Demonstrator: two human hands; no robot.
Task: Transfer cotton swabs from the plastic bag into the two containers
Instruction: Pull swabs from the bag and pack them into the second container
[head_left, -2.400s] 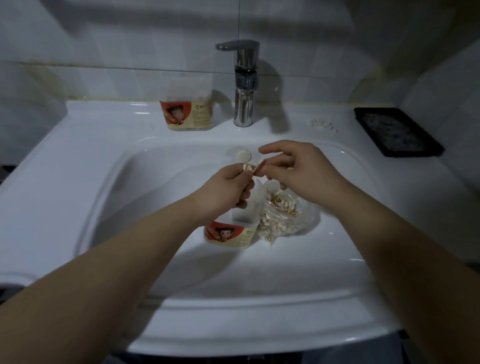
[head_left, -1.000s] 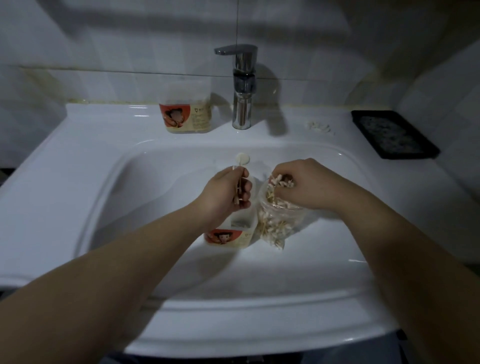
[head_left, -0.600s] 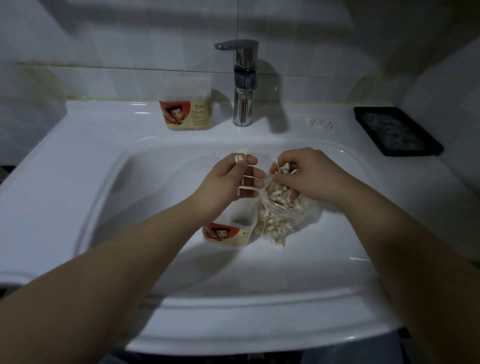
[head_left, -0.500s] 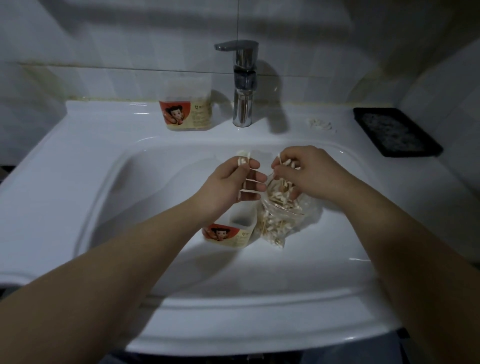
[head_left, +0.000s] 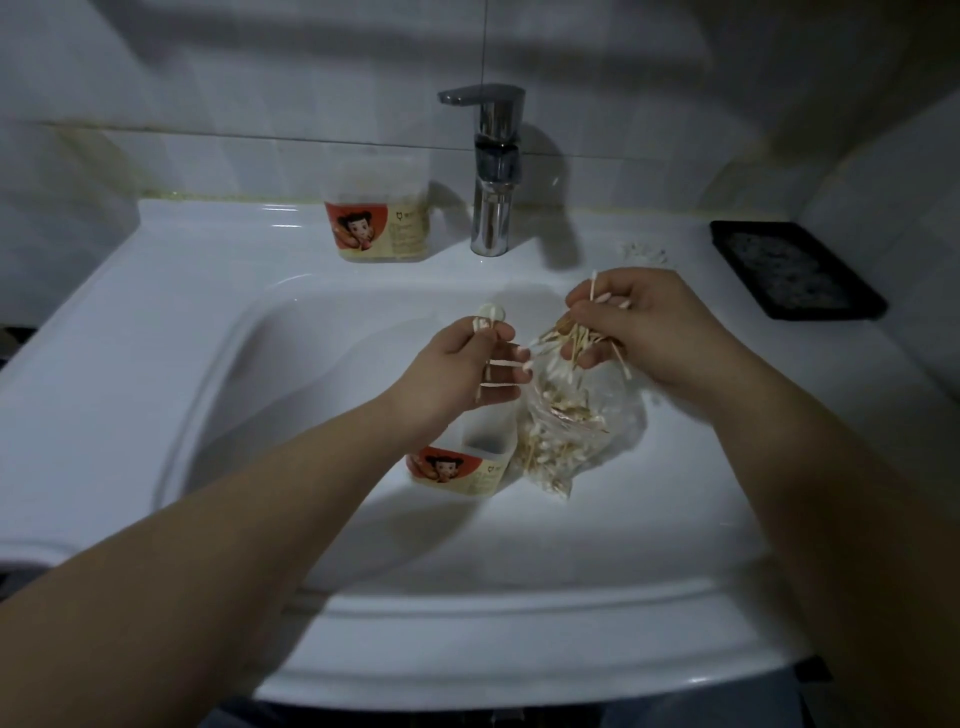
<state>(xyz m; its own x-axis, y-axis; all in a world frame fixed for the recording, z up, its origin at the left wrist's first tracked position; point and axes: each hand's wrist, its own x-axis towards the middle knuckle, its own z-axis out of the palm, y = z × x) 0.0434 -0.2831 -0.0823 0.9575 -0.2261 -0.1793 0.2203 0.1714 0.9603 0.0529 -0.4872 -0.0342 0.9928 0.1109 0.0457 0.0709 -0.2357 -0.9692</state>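
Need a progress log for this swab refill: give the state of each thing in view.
Left hand: pinching a few white-tipped cotton swabs.
Right hand: gripping a bunch of wooden-stick swabs above the bag.
Clear plastic bag: open, in the sink basin, many swabs inside.
Translucent labelled container in the basin: top open, beside the bag.
Matching container on the ledge: upright; lid unclear.
Chrome faucet: no water running.

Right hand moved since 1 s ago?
Yes. The right hand has lifted out of the plastic bag, up toward the faucet, its fingers gripping a bunch of cotton swabs.
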